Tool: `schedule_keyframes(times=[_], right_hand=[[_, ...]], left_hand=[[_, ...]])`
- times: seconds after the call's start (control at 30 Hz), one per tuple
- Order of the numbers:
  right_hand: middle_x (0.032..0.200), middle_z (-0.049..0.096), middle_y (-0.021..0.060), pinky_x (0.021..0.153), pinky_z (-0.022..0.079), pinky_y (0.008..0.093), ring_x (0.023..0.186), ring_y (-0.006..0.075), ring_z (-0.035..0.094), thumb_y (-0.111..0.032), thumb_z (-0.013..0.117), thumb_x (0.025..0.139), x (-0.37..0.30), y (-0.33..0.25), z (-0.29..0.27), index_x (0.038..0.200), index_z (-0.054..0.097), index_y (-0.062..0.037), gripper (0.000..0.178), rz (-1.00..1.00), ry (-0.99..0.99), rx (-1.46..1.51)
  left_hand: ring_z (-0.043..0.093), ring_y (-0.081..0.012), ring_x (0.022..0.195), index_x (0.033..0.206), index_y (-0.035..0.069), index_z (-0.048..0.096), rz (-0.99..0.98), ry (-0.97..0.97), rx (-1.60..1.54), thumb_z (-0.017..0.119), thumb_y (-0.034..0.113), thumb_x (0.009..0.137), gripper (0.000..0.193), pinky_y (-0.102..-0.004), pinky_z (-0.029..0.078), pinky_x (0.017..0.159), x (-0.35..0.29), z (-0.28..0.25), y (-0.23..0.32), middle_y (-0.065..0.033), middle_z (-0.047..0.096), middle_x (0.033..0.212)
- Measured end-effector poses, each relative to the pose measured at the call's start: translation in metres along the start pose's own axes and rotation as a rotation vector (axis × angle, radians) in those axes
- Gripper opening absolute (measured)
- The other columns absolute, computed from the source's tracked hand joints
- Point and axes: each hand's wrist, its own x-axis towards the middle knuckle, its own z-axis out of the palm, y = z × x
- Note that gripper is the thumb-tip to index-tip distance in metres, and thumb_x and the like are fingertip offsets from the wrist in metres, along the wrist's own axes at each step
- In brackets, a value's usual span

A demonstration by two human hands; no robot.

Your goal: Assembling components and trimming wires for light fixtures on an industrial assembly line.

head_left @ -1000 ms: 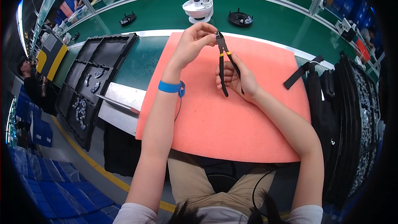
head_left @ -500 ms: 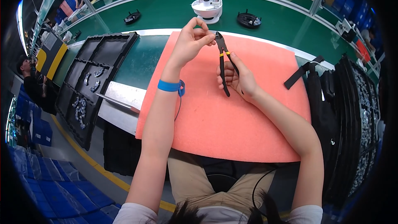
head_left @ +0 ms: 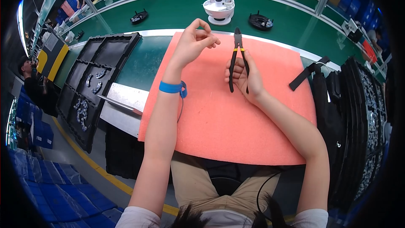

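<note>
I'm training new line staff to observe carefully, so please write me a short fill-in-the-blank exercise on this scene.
1. The right hand holds pliers, whose handles are ____ with yellow bands.
2. The wristband near the left hand is ____.
3. The compartmented tray lies to the ____ of the foam mat.

Missing words: black; blue; left.

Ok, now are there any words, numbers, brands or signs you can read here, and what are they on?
None that I can read.
Pliers: no writing I can make out.
Blue wristband: none I can make out.
Blue box at the lower left: a pale patch, maybe a label, too small to read.
</note>
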Motion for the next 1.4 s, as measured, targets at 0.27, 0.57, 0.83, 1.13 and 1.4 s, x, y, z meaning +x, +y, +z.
schedule_keyframes(times=[0.27,0.57,0.83,1.13,1.4], right_hand=[[0.079,0.063,0.0091,0.073,0.049,0.0311,0.073,0.0178,0.061,-0.057,0.026,0.096,0.013,-0.014,-0.028,0.092,0.058,-0.0040,0.062,-0.201,0.041,-0.224],[0.078,0.064,0.0100,0.073,0.049,0.0296,0.072,0.0182,0.063,-0.055,0.026,0.096,0.015,-0.009,-0.024,0.092,0.060,-0.0021,0.063,-0.221,0.012,-0.282],[0.076,0.063,0.0123,0.070,0.051,0.0302,0.068,0.0193,0.063,-0.053,0.027,0.097,0.014,-0.012,-0.016,0.088,0.059,0.0033,0.065,-0.250,0.011,-0.272],[0.078,0.065,0.0114,0.070,0.050,0.0295,0.071,0.0179,0.064,-0.054,0.025,0.097,0.017,-0.009,-0.028,0.092,0.060,0.0003,0.065,-0.225,0.019,-0.245],[0.082,0.066,0.0108,0.072,0.050,0.0273,0.076,0.0175,0.066,-0.056,0.024,0.096,0.023,-0.005,-0.028,0.097,0.061,0.0000,0.067,-0.218,-0.058,-0.223]], left_hand=[[0.060,-0.0165,0.061,0.074,-0.003,0.062,-0.059,-0.041,0.741,0.055,0.000,0.076,0.008,-0.0294,0.048,0.058,-0.050,0.027,0.015,-0.0114,0.064,0.071],[0.059,-0.0360,0.071,0.071,-0.006,0.061,-0.074,0.055,0.980,0.062,0.005,0.075,0.011,-0.0431,0.049,0.065,-0.129,0.057,0.035,-0.0200,0.059,0.073],[0.059,-0.0317,0.068,0.076,-0.003,0.060,0.036,0.094,1.112,0.061,0.004,0.081,0.009,-0.0399,0.048,0.061,-0.126,0.066,0.020,-0.0166,0.057,0.072],[0.063,-0.0278,0.062,0.085,0.000,0.064,-0.456,-0.398,0.309,0.063,0.013,0.085,0.013,-0.0350,0.050,0.058,-0.259,0.136,0.059,-0.0152,0.064,0.077],[0.057,-0.0439,0.084,0.121,0.003,0.051,-0.205,-0.265,0.788,0.052,-0.003,0.076,0.046,-0.0504,0.048,0.067,-0.334,0.175,-0.077,-0.0238,0.058,0.096]])
